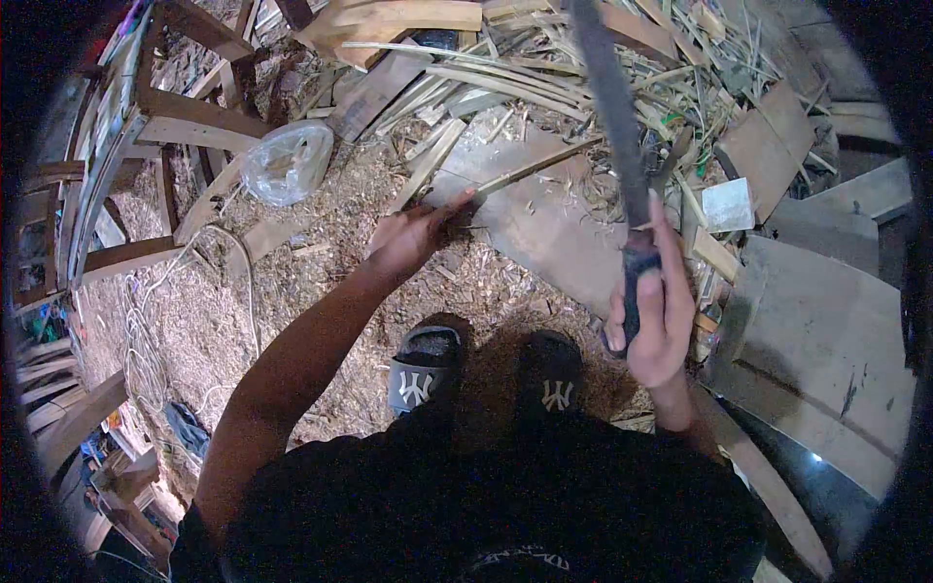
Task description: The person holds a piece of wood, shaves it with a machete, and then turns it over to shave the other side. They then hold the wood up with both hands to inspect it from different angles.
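Note:
My right hand point(658, 321) is wrapped round the black handle of a machete point(622, 117). Its long dark blade points up and away, past the top of the view. My left hand point(408, 240) is closed on a thin wooden strip point(539, 169), with the index finger stretched along it. The strip's far end reaches right, close to the blade in this view. Beneath the strip lies a flat, greyish board point(554, 228) on the ground, with wood chips scattered on it.
Sawdust and shavings point(321, 282) cover the ground round my sandals point(423, 374). A heap of split wood strips point(525, 83) lies ahead. To the left are wooden frames point(194, 131), a clear plastic bag point(289, 162) and a coiled cord point(146, 360); a large panel point(826, 340) lies right.

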The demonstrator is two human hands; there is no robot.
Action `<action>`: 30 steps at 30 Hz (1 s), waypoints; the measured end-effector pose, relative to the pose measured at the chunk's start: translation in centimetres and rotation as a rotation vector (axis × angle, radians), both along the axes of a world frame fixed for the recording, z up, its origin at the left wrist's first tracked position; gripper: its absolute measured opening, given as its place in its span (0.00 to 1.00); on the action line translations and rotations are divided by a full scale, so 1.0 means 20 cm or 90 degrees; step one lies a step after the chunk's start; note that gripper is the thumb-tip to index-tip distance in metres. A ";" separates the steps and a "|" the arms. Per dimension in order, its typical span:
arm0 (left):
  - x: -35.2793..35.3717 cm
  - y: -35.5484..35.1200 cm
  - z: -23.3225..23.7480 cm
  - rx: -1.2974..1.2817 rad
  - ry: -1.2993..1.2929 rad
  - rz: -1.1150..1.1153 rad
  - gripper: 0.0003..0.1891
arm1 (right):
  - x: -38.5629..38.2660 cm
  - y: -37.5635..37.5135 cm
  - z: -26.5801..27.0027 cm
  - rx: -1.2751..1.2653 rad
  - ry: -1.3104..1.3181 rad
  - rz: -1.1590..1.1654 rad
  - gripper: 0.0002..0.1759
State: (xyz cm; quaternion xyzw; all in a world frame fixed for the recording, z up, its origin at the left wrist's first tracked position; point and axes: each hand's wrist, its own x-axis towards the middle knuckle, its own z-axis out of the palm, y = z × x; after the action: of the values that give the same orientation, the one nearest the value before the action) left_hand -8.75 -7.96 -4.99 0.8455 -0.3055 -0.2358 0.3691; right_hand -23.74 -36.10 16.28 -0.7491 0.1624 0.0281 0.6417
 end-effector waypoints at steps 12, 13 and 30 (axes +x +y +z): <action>-0.01 -0.05 0.23 0.170 0.052 -0.036 0.27 | 0.05 0.04 -0.13 0.051 0.485 0.068 0.25; -0.03 -0.04 0.19 0.077 -0.001 -0.042 0.28 | 0.06 0.02 -0.10 0.048 0.484 0.069 0.25; -0.08 -0.04 0.15 0.138 -0.190 -0.061 0.35 | -0.07 0.02 -0.37 -0.170 0.042 0.141 0.25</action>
State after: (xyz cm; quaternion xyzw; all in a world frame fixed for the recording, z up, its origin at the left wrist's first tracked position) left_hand -10.28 -8.71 -1.94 0.8904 -0.3695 -0.1563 0.2148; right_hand -25.23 -35.70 8.82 -0.8395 0.1018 0.1017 0.5239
